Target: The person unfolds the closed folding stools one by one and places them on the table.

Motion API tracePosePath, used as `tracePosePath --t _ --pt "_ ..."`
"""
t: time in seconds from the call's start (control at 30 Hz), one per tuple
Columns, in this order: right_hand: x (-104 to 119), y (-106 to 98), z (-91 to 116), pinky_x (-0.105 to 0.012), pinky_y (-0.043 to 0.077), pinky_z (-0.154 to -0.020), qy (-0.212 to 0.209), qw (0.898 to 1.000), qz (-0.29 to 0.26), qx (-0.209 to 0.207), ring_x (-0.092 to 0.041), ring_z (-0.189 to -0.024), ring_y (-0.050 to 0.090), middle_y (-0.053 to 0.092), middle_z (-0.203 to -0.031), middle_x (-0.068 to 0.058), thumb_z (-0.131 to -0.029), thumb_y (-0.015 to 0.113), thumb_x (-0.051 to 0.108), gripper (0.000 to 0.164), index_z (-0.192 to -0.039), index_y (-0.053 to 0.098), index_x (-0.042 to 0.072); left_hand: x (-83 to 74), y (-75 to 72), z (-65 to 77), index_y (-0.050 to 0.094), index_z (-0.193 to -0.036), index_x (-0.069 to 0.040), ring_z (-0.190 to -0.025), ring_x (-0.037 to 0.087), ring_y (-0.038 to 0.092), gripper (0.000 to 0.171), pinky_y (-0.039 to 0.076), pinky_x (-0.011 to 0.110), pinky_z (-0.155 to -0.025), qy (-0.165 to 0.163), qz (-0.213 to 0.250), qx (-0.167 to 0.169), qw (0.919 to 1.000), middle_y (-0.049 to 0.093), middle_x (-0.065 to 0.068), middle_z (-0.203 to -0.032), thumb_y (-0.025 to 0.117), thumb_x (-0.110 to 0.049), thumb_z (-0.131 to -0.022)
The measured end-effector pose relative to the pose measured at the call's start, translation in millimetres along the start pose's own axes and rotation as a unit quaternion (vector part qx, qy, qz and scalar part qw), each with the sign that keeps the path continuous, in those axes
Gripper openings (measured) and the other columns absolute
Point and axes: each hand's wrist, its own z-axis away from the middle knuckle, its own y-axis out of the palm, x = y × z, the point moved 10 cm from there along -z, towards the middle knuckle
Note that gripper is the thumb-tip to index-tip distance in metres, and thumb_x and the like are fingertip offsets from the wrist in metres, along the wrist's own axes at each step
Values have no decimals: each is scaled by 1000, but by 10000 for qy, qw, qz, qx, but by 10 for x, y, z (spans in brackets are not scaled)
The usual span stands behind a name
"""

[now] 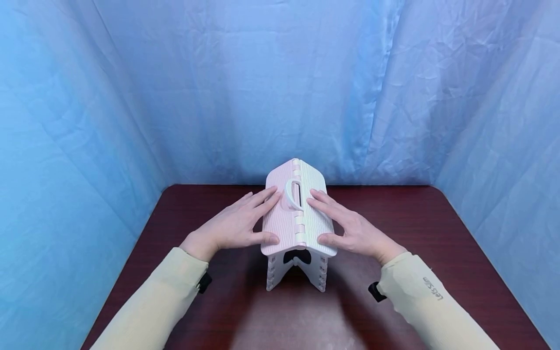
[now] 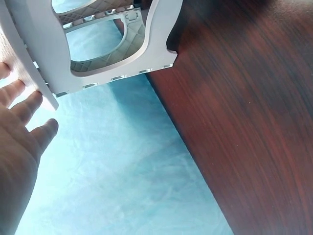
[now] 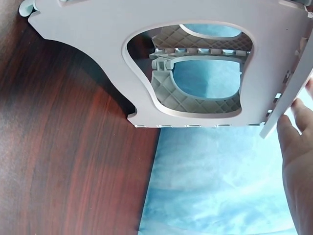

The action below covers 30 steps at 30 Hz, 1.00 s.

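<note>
A white folding step stool (image 1: 317,226) stands on the table with its top bent up along the middle hinge, like a low roof. An oval carry handle (image 1: 289,195) sticks up beside a slot at the ridge. My left hand (image 1: 238,221) lies with spread, nearly straight fingers on the left half of the top. On the right half, the fingertips and thumb of my right hand (image 1: 356,228) rest the same way. Both wrist views show the stool's side panels (image 2: 112,73) (image 3: 264,88) with large cut-outs and ribbed inner parts.
The stool stands on a dark reddish-brown wooden table (image 1: 210,311). Blue cloth curtains (image 1: 280,87) hang behind the table and along both sides. Dark bands (image 1: 377,291) sit at the cuffs of the light sleeves (image 1: 153,296).
</note>
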Motion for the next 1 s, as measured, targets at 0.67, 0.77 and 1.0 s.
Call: tracePosePath --t 0.67,0.77,1.0 --pt "15 -14 68 -52 28 -122 30 9988 470 159 -22 -157 17 19 -170 8 -95 71 46 78 -161 31 35 -30 -18 30 25 -163 -15 -155 22 24 100 18 51 -127 -84 -285 92 9995 24 7 -169 56 -75 -90" --pt "14 -11 84 -48 25 -124 -35 9985 522 153 -23 -157 17 19 -170 7 -95 71 45 77 -161 32 34 -42 -19 34 26 -163 -16 -155 22 24 99 18 51 -127 -55 -372 54 9993 25 7 -169 56 -76 -89" --pt "18 0 113 -40 20 -126 -147 9978 621 155 -26 -157 17 21 -170 4 -95 70 44 76 -160 34 32 -52 10 55 25 -163 -17 -156 23 22 99 19 53 -126 -63 -509 96 9986 23 6 -169 53 -78 -90"
